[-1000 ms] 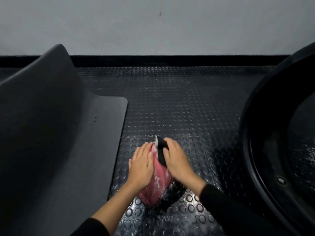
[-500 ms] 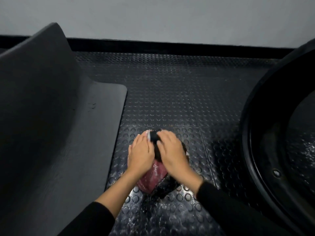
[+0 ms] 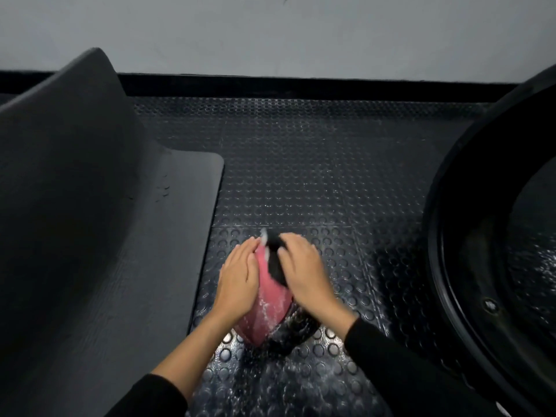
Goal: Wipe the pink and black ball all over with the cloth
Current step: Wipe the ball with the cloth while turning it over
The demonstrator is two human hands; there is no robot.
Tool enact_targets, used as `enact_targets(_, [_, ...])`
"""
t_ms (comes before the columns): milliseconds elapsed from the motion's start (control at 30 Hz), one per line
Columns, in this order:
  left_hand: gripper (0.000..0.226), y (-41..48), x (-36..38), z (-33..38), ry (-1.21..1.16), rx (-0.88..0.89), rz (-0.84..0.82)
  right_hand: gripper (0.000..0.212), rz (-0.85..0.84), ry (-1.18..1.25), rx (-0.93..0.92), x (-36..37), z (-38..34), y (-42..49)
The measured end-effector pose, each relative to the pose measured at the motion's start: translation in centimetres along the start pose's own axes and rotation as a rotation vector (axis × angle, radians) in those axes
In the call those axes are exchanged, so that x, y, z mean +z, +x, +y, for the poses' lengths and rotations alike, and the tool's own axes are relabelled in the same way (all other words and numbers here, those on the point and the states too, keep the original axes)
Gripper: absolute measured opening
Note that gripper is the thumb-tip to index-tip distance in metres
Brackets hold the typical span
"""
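The pink and black ball [image 3: 269, 308] lies on the studded black floor, wet with white flecks. Its pink panel faces up and its black panel faces right and toward me. My left hand [image 3: 237, 281] presses flat against the pink left side and holds the ball steady. My right hand [image 3: 304, 272] presses a dark cloth [image 3: 275, 261] onto the ball's upper right part. A pale corner of the cloth sticks out at the far tip. Both hands hide much of the ball's far half.
A thick grey mat [image 3: 90, 221] lies to the left, its left part curled up high. A large black round tub [image 3: 445, 236] fills the right side. A black skirting strip [image 3: 301, 85] and a grey wall stand behind. The studded floor [image 3: 301, 182] is wet near me.
My right hand has slid the cloth slightly left and toward me over the top of the ball. My left hand stays on the pink side. The view has shifted a little.
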State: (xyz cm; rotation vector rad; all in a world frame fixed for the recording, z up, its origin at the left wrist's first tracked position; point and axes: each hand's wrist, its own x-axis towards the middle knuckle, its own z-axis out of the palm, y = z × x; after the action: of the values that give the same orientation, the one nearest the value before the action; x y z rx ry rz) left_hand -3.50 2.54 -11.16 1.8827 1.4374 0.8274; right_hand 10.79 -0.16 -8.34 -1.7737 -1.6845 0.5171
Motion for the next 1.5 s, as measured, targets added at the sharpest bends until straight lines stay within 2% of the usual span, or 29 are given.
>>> enact_targets(67, [0.057,0.5,-0.1,0.9,0.025,-0.056,-0.025,0.024,0.037,0.056,0.185,-0.4,0.7,2.5])
enact_targets(100, [0.059,1.0,0.3,1.4,0.044,-0.12,-0.044,0.025,0.057,0.02,0.193,-0.4,0.5,2.8])
enact_targets(167, [0.057,1.7,1.0,2.8,0.094,-0.249,-0.061,0.029,0.092,-0.034,0.077,0.1,-0.5,1.5])
enact_targets(233, [0.055,1.3,1.3,3.3,0.152,-0.254,-0.027,0.036,0.057,-0.038,-0.097,0.4,-0.9,-0.9])
enact_targets(300, [0.052,0.0,0.9,2.8,0.172,-0.23,0.021,0.036,-0.015,-0.026,-0.143,0.1,0.2,-1.3])
enact_targets(333, [0.054,-0.6,0.6,2.2,0.161,-0.2,0.031,0.033,-0.039,0.009,-0.068,-0.3,0.7,-0.5])
enact_targets(400, [0.061,-1.4,0.1,1.5,0.119,-0.166,0.057,0.026,-0.073,0.099,0.221,-0.8,1.5,1.2])
enact_targets(433, [0.062,-1.4,0.2,1.0,0.111,-0.165,0.068,0.024,-0.056,0.115,0.286,-0.9,1.3,1.2])
enact_targets(467, [0.063,-1.3,0.1,0.8,0.105,-0.171,0.071,0.025,-0.017,0.11,0.25,-0.7,0.6,0.3])
enact_targets(500, [0.064,-1.0,-0.1,0.3,0.084,-0.187,0.073,0.028,0.0,0.096,0.128,-0.2,-0.6,-1.1])
enact_targets(567, [0.06,-0.6,-0.8,-0.4,-0.001,-0.201,0.066,0.04,-0.065,0.037,-0.129,1.0,-3.1,-4.7])
enact_targets(600, [0.056,-0.5,-1.2,-0.6,-0.038,-0.199,0.056,0.043,-0.093,0.002,-0.183,1.5,-3.2,-5.1])
enact_targets(667, [0.05,-0.2,-1.6,-0.8,-0.027,-0.162,0.033,0.037,-0.09,-0.029,-0.127,1.6,-2.6,-2.5])
enact_targets(767, [0.061,0.2,-1.0,-0.8,0.032,-0.201,0.036,0.026,-0.068,0.027,0.064,0.6,-1.9,1.8])
enact_targets(867, [0.069,0.9,0.0,-0.6,0.038,-0.271,0.06,0.034,0.027,-0.044,-0.008,1.4,-2.6,-1.3])
enact_targets(933, [0.066,0.9,-0.1,-0.5,0.02,-0.293,0.05,0.043,0.008,-0.09,-0.098,1.9,-3.0,-5.3])
enact_targets(1000, [0.066,0.4,-0.3,-0.5,0.034,-0.258,0.034,0.039,0.008,-0.046,-0.084,1.6,-2.1,-4.6])
enact_targets(1100, [0.067,-0.3,0.0,-0.1,0.08,-0.234,0.044,0.023,0.009,0.042,0.206,0.4,-1.1,1.1])
enact_targets(1133, [0.067,-0.4,0.1,0.3,0.092,-0.256,0.056,0.024,0.023,0.029,0.225,0.5,-1.1,1.4])
enact_targets(1200, [0.067,-0.2,0.1,0.7,0.095,-0.287,0.071,0.032,0.056,-0.035,0.072,1.2,-2.1,-0.8])
enact_targets(1267, [0.066,-0.1,-0.1,0.3,0.09,-0.276,0.059,0.041,0.025,-0.078,-0.103,1.8,-2.8,-4.2])
enact_targets(1300, [0.067,-0.2,-0.1,0.0,0.092,-0.253,0.056,0.041,0.005,-0.075,-0.134,1.8,-2.2,-4.2])
enact_targets(1367, [0.069,-0.8,-0.1,0.2,0.11,-0.226,0.056,0.034,0.006,-0.005,-0.006,1.1,-1.1,-1.5])
enact_targets(1433, [0.061,-1.1,0.2,1.3,0.136,-0.25,0.049,0.029,0.033,0.045,0.178,0.5,-1.0,0.5])
enact_targets(1500, [0.054,-0.8,0.4,2.4,0.156,-0.278,0.033,0.034,0.086,-0.04,0.11,0.8,-2.1,-0.7])
